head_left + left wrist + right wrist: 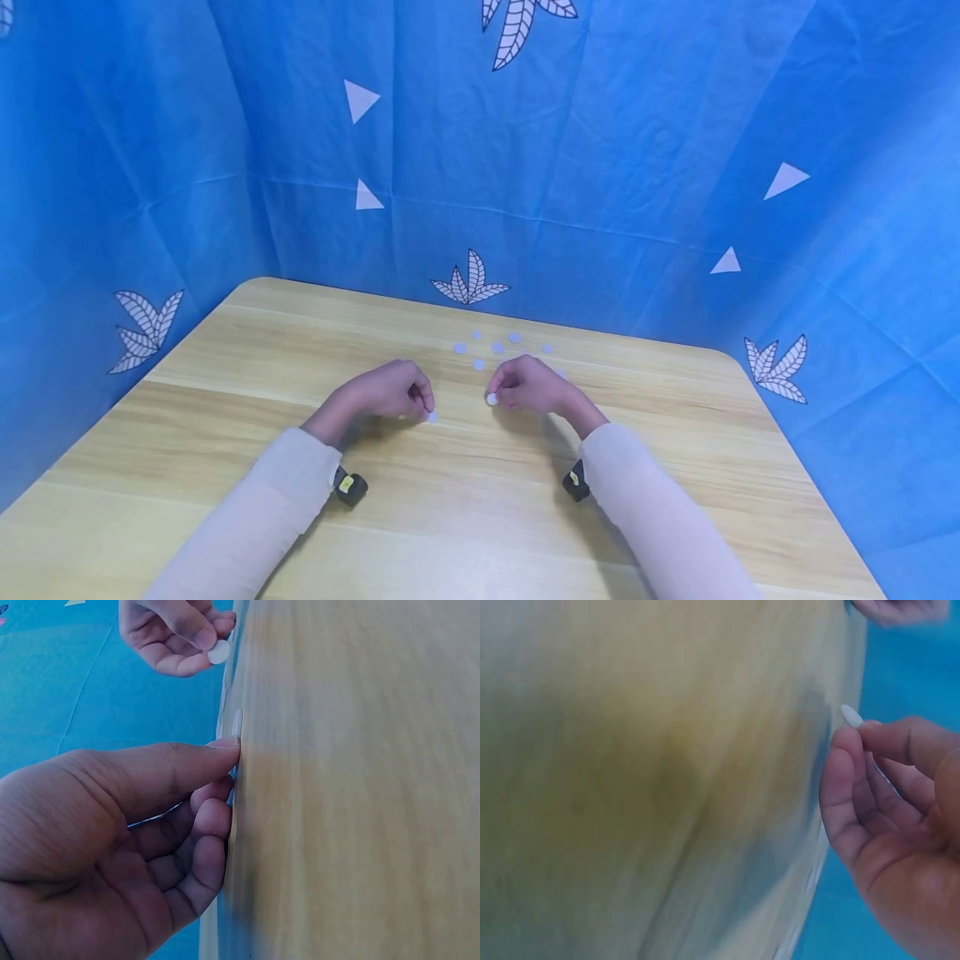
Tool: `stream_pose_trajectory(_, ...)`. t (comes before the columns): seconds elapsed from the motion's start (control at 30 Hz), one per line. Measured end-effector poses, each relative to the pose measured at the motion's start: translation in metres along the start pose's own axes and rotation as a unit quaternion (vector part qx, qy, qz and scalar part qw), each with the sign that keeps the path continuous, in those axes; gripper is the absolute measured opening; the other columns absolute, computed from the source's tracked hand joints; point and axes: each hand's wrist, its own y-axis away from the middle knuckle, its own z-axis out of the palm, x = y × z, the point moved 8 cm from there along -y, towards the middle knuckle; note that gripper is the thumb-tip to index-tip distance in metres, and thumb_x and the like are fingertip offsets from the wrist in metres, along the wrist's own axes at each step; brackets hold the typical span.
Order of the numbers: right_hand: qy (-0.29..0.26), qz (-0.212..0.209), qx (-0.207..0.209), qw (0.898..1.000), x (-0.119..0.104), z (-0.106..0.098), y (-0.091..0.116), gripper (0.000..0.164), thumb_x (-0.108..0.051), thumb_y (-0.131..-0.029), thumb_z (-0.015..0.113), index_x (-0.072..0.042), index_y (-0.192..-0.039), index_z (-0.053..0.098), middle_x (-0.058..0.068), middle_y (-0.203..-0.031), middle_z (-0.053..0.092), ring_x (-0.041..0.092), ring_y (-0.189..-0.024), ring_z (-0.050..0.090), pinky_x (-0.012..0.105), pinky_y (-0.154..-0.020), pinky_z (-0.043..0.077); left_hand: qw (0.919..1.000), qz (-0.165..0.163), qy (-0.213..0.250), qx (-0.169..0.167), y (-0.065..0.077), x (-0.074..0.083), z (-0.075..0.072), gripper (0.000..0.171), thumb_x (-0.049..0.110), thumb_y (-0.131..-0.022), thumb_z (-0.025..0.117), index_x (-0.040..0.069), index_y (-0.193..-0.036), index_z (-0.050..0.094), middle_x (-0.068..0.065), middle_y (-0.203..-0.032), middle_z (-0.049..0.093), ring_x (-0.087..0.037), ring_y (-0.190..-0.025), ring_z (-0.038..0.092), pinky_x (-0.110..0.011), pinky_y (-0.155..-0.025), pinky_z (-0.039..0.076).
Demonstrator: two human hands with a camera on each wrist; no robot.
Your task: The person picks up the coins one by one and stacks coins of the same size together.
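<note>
My left hand (392, 390) is low over the wooden table, thumb and fingers pinching the edge of a small white disc (432, 417). In the left wrist view that disc (238, 723) shows as a thin sliver just beyond the thumb tip, close to the tabletop. Across from it, my right hand (531, 385) holds another white disc (492, 399) between thumb and index finger. The right wrist view has this disc (851, 716) sticking out past the fingertips, above the wood. Its other fingers are curled loosely.
Several more white discs (498, 348) lie scattered on the table (450, 517) beyond the hands, some partly behind the right hand. A blue curtain (600, 150) with leaf and triangle prints hangs along the table's far edge and sides. A small black camera (351, 487) sits at the left wrist.
</note>
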Motion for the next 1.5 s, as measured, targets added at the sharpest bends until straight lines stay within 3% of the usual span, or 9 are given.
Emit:
stream_pose_trajectory(0.4, -0.051, 0.002, -0.002, 0.999, -0.027, 0.036, -0.008, 0.008, -0.001, -0.093, 0.068, 0.001, -0.1, 0.071, 0.012, -0.08, 0.071, 0.018, -0.071, 0.062, 0.03, -0.069, 0.055, 1.0, 0.003, 0.003, -0.005, -0.002, 0.0, 0.0, 0.013, 0.0, -0.087, 0.076, 0.013, -0.087, 0.075, 0.002, -0.082, 0.068, -0.016, -0.074, 0.058, -0.029, -0.068, 0.051)
stream_pose_trajectory(0.6, -0.075, 0.038, 0.028, 0.996, -0.031, 0.048, -0.012, 0.011, 0.003, -0.091, 0.065, 0.001, -0.099, 0.072, 0.01, -0.078, 0.071, 0.015, -0.069, 0.063, 0.028, -0.069, 0.057, 0.9999, 0.014, 0.005, -0.009, -0.002, 0.0, 0.0, 0.012, -0.001, -0.086, 0.075, 0.011, -0.087, 0.076, 0.001, -0.081, 0.068, -0.015, -0.071, 0.058, -0.027, -0.065, 0.05)
stream_pose_trajectory(0.87, -0.149, 0.108, 0.058, 0.981, -0.034, 0.06, -0.017, 0.012, 0.004, -0.087, 0.07, 0.005, -0.099, 0.07, 0.011, -0.083, 0.071, 0.018, -0.075, 0.067, 0.031, -0.075, 0.06, 0.9999, 0.006, 0.009, -0.008, -0.003, -0.002, 0.0, 0.016, -0.003, -0.086, 0.073, 0.012, -0.086, 0.075, 0.0, -0.08, 0.067, -0.016, -0.07, 0.058, -0.028, -0.064, 0.05)
stream_pose_trajectory(1.13, -0.098, 0.146, 0.087, 0.981, -0.034, 0.063, -0.018, 0.012, 0.006, -0.083, 0.069, 0.002, -0.091, 0.076, 0.006, -0.079, 0.073, 0.015, -0.07, 0.066, 0.028, -0.07, 0.058, 0.9998, 0.017, -0.002, -0.005, -0.003, 0.002, -0.001, 0.016, -0.004, -0.085, 0.074, 0.012, -0.085, 0.075, 0.001, -0.08, 0.068, -0.015, -0.072, 0.059, -0.027, -0.066, 0.052)
stream_pose_trajectory(1.5, -0.076, 0.161, 0.102, 0.979, -0.041, 0.065, -0.02, 0.009, 0.002, -0.086, 0.071, -0.001, -0.084, 0.079, 0.006, -0.075, 0.073, 0.015, -0.065, 0.059, 0.025, -0.064, 0.051, 0.9998, 0.013, -0.012, -0.006, -0.003, -0.001, -0.001, 0.019, -0.006, -0.085, 0.071, 0.012, -0.082, 0.076, 0.001, -0.076, 0.067, -0.015, -0.066, 0.056, -0.027, -0.061, 0.048)
